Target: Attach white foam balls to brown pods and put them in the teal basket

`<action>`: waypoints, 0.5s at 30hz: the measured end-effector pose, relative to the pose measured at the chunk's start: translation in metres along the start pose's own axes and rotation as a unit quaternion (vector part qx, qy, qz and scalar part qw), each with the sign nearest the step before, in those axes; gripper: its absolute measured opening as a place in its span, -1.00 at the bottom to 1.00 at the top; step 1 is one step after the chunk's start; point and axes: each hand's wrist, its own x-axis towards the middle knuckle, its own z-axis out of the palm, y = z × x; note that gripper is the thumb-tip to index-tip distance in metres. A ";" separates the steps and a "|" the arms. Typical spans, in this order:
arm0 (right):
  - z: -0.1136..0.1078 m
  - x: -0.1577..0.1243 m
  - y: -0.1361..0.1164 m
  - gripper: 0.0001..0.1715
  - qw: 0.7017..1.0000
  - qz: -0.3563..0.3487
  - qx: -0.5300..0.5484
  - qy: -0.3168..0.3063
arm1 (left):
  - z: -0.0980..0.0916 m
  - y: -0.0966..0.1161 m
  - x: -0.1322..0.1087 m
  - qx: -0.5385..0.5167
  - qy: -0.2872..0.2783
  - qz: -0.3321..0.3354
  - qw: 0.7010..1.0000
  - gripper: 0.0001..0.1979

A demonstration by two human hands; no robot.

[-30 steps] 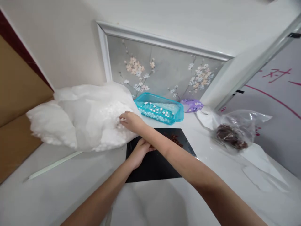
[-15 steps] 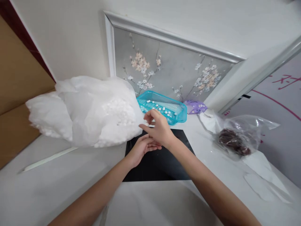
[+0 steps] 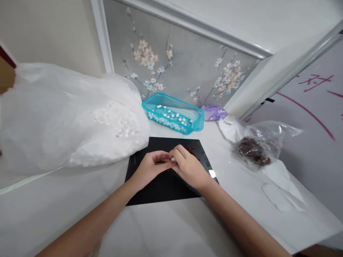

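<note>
My left hand (image 3: 152,166) and my right hand (image 3: 189,166) meet above a black mat (image 3: 160,189). Between their fingertips is a small white foam-like ball (image 3: 173,159), partly covered by the fingers. The right thumb and forefinger pinch it. My left thumb and fingers close in on it from the other side. Behind the right hand, dark brown shreds (image 3: 190,149) lie on the mat. Just beyond the mat stands a blue plastic basket (image 3: 174,125) with several white balls in it.
A large white plastic bag (image 3: 80,114) full of small white balls fills the left side. To the right lie a clear bag with a brown clump (image 3: 252,150), white paper (image 3: 284,182) and a purple packet (image 3: 214,112). A framed flower panel (image 3: 171,46) stands behind the basket.
My right hand has come away from the white bag's edge and down to the left hand over the mat, with a white ball at its fingertips. The view has shifted, and brown shreds now show.
</note>
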 end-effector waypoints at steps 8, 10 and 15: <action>-0.015 -0.008 0.015 -0.80 0.993 -0.055 -0.020 0.104 | -0.002 -0.001 0.002 0.001 0.019 -0.032 0.999 -0.84; -0.022 -0.012 0.027 -0.74 0.994 0.017 0.011 0.104 | -0.003 -0.001 0.003 -0.028 0.058 -0.042 0.997 -0.82; -0.024 -0.022 0.051 -0.83 0.993 0.107 0.051 -0.023 | -0.007 -0.002 0.007 -0.082 0.095 -0.053 0.991 -0.80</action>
